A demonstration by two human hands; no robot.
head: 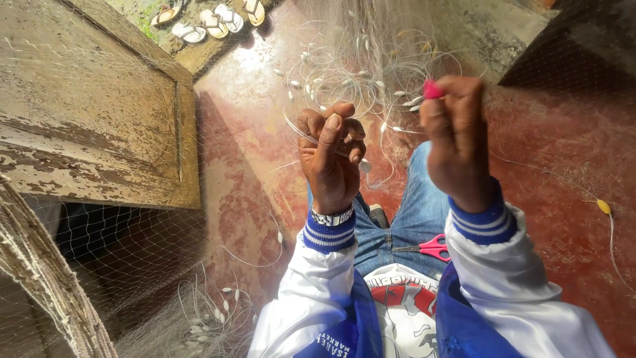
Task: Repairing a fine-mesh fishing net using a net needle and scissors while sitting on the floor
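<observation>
While the person sits on the red floor [252, 172] with legs out, both hands are up in front of the head camera, working a fine white fishing net [371, 53]. Left hand [331, 156] has its grip curled nearly closed, thumb pressed over the fingers, pinching a thin strand of net line that loops out to the side. Wrist is bent back a bit, with a watch [332, 217] showing above the blue-striped cuff. Right hand [457, 136] is raised slightly higher, fist closed tight, knuckles toward us, with a small pink tool [432, 89] poking out between thumb and forefinger — can't tell exactly what it is.

Counting stuff: one pair of pink-handled scissors [434, 248] lying on the jeans in the lap, one yellow float [603, 206] on a line off to the right, lots of small white floats scattered through the net, and about five sandals [212, 23] up by the doorway. One weathered wooden door [99, 106] on the left.
</observation>
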